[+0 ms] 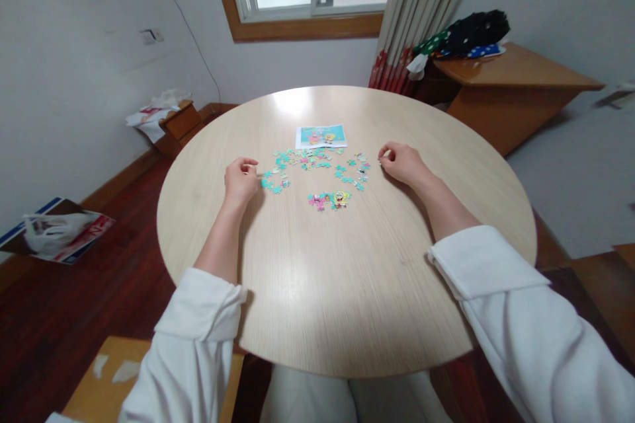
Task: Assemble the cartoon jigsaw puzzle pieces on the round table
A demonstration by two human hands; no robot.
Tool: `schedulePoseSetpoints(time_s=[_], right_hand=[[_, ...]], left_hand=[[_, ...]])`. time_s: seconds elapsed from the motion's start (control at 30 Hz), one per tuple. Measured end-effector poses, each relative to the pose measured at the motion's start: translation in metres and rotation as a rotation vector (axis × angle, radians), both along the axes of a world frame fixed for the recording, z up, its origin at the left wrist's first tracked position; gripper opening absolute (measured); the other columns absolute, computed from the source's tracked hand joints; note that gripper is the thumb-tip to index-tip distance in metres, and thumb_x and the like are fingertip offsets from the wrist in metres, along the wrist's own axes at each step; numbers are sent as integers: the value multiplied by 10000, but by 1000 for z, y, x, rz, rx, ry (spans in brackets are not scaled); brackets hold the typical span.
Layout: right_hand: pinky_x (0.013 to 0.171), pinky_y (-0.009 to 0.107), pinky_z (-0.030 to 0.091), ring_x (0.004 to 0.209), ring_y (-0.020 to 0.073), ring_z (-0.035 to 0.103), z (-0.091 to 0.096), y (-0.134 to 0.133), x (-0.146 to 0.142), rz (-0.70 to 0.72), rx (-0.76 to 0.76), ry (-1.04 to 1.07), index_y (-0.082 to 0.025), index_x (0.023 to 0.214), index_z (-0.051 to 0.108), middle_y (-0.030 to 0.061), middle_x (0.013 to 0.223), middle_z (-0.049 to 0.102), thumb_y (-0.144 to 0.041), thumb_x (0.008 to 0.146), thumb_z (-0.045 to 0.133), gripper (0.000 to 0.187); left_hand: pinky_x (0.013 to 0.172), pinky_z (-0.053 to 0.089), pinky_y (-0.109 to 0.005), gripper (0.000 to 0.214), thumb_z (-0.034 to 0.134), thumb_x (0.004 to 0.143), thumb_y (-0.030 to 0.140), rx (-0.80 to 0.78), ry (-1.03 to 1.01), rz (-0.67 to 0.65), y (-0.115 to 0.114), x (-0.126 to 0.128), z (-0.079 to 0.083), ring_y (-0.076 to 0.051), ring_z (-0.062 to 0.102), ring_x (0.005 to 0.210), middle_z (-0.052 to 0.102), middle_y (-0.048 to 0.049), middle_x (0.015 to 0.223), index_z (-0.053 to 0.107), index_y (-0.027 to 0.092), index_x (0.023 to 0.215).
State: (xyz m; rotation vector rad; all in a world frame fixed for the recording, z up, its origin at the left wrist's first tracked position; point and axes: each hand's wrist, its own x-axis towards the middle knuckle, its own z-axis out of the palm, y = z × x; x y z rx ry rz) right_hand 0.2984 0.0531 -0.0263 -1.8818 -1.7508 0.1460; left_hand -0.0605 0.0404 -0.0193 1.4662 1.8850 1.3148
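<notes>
The joined jigsaw strip [329,200] lies left-to-right on the bench [317,277], between my half-curled left fingers [248,161] and the nearer, almost pinched right fingers [389,147], but more toward me; if they hold pieces, I cannot tell.

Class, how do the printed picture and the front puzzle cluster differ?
The printed picture is a straight-edged sheet; the front puzzle cluster has a ragged outline. The picture lies farther away; the cluster lies nearer. The picture is larger than the cluster. Both show pink and yellow.
</notes>
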Motion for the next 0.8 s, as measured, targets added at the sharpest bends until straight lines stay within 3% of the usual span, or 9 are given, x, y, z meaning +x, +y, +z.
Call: schedulePoseSetpoints(time_s=[0.8], right_hand=[[640, 269, 402, 596, 165, 503, -1, -2, 1, 112, -57, -76, -207, 811, 618, 34, 664, 616, -89, 729, 499, 187]], left_hand=[[592, 444, -248, 126, 535, 726, 175, 2, 36, -9, 1, -2, -3, -148, 564, 642, 598, -38, 701, 632, 176, 807]])
